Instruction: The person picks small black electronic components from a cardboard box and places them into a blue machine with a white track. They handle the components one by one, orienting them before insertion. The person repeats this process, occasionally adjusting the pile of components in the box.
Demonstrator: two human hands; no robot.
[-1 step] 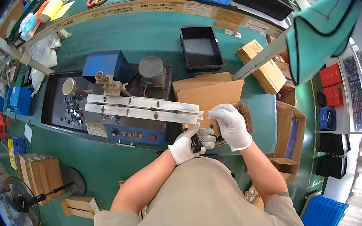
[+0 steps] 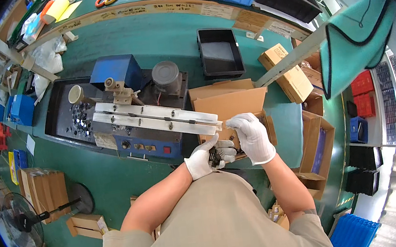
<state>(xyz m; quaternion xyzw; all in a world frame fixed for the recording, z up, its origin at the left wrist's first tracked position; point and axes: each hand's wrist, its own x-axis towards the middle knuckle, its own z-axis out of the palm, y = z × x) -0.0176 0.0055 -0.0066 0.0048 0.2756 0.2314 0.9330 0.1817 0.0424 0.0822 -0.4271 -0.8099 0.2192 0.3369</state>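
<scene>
left hand [image 2: 200, 162], white-gloved, curled around small black parts [image 2: 214, 157] just in front of the shirt. right hand [image 2: 253, 139], also gloved, fingertips bunched together just beside the end of the metal rail [image 2: 156, 118]; can't tell if they pinch anything. open cardboard box [image 2: 234, 102] behind the hands. rail runs left across blue machine [image 2: 156, 139]. farther back, black bin [image 2: 221, 55] on green table [image 2: 159, 37].
</scene>
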